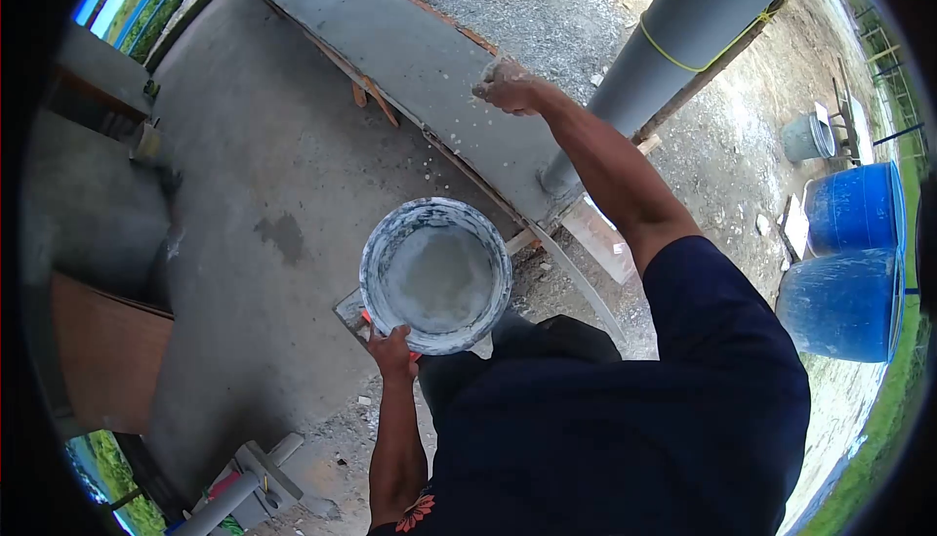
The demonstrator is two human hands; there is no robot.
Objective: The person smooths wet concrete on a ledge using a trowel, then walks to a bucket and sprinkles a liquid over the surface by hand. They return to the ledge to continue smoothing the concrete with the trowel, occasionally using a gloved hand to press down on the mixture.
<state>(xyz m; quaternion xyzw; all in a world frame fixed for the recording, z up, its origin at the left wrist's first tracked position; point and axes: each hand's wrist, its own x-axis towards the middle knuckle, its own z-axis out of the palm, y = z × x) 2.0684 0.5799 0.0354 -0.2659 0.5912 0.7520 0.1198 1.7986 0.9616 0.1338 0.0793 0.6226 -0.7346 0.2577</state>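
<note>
- Left hand [392, 350]: gripping the round, grey-and-white smeared bucket [439, 344] at its near rim.
- Grey rectangular float with an orange-red handle [346, 309]: beside the bucket, at that hand; I cannot tell whether I grip it too.
- Right hand [506, 85]: raised over the long, flat grey concrete strip [390, 38], fingers curled; I cannot tell whether they hold anything.
- Done, in my judgement: the strip reads largely level and smooth.
- Outstanding: pale flecks [436, 173] show between hand and bucket; pale grey material [439, 282] sits unused inside the bucket.
</note>
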